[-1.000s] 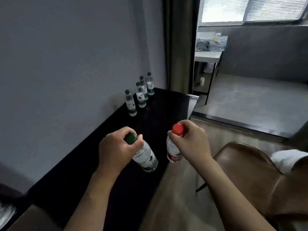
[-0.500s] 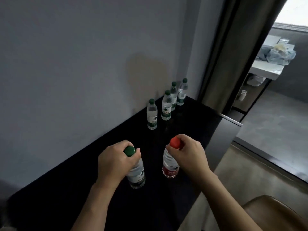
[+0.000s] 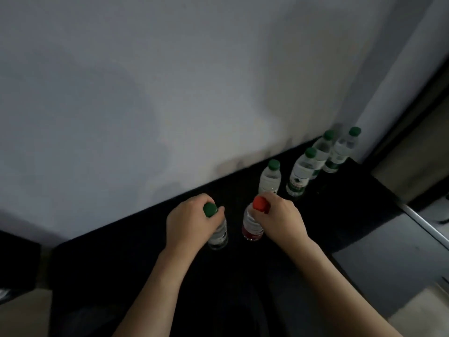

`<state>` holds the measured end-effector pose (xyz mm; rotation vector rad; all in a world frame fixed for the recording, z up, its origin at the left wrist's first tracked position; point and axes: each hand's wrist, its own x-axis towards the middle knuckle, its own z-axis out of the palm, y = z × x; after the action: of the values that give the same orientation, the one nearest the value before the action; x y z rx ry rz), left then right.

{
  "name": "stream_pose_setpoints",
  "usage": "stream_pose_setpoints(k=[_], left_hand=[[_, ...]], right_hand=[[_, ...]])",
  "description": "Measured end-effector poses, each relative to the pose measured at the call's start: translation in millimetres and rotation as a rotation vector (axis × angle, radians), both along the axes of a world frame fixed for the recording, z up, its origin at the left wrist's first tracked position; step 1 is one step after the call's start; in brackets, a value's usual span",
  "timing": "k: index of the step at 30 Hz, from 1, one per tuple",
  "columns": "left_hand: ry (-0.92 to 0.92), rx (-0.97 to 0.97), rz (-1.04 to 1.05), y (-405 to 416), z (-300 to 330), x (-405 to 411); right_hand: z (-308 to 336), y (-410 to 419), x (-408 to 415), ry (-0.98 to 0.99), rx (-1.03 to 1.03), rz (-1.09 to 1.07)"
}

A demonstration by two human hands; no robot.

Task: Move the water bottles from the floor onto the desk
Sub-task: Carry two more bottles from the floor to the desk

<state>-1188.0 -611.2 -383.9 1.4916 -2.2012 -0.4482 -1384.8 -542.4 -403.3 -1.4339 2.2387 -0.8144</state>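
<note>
Lowering both bottles toward the black desk at frame centre, the person is closing in since a moment ago: left hand curling round the green-capped bottle, right hand gripping the red-capped bottle (contact with the desk unclear), below-left of four standing bottles.

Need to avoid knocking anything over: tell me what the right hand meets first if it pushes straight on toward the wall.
Probably the nearest green-capped bottle, standing just beyond the right hand, which grips the red-capped bottle. Depth is unclear from one view, so it might pass just beside it.
</note>
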Motion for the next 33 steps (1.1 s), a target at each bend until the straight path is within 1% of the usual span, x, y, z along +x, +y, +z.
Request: stream_pose_setpoints(k=[5, 10, 15, 22, 25, 28, 33], left_hand=[[-0.101, 0.098, 0.122, -12, -22, -14], [-0.187, 0.171, 0.158, -19, -38, -25], [-0.182, 0.193, 0.198, -21, -52, -34], [-0.211, 0.260, 0.228, -15, -49, -38], [-0.187, 0.285, 0.255, -10, -47, -35], [-0.165, 0.259, 0.306, 2, -41, -24], [-0.135, 0.158, 0.396, 33, -26, 5]], right_hand=[[-27, -39, -18, -0.007, 0.105, 0.144], [-38, -57, -27, 0.009, 0.088, 0.206], [-39, -65, -34, 0.010, 0.130, 0.268], [-27, -63, -35, 0.051, 0.175, 0.380], [-16, -58, -36, 0.095, 0.113, 0.379], [-1, -52, -26, 0.112, 0.017, 0.374], [9, -46, 7, 0.113, -0.053, 0.556]])
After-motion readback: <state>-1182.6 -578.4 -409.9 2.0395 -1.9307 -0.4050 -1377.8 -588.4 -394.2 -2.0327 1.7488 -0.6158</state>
